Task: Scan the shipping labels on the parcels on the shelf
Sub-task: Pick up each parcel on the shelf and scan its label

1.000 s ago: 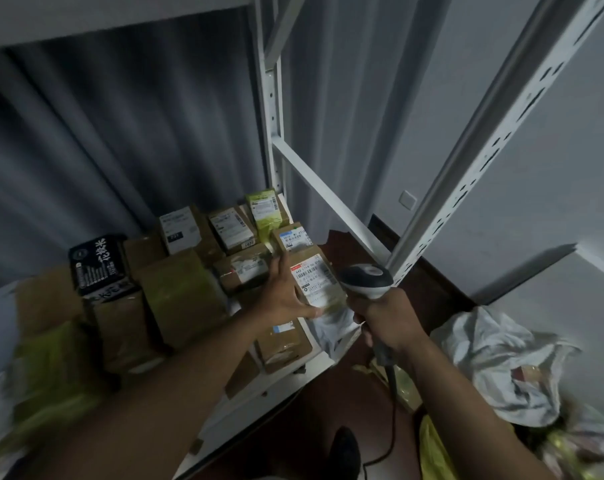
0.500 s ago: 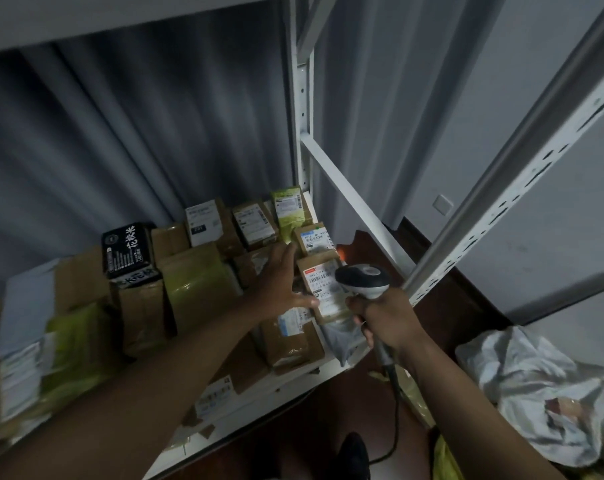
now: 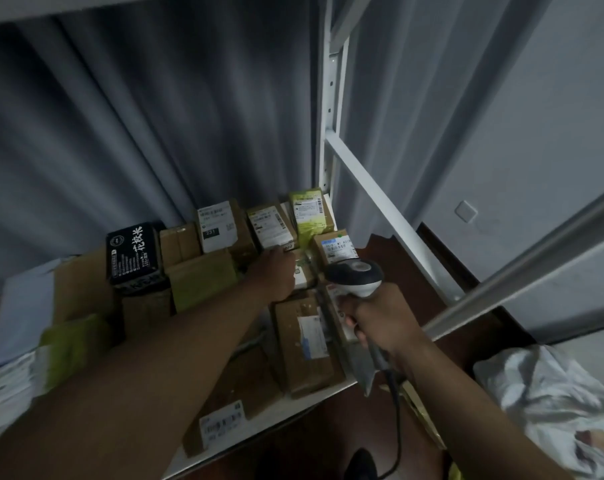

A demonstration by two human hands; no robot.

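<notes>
So the shelf (image 3: pixel 286 414) is white metal and packed with parcels, mostly brown cardboard boxes wearing white shipping labels. Along the back there's a row of labelled boxes standing up: one with a black "231" patch (image 3: pixel 216 231), a brown one (image 3: pixel 270 226), and a lime-green one (image 3: pixel 308 211). A black box with white characters (image 3: pixel 134 254) sits to their left. Up front a long brown box (image 3: pixel 302 344) lies flat, label up. The scanner (image 3: pixel 357 276) is grey and white, corded, pointing at the boxes.
</notes>
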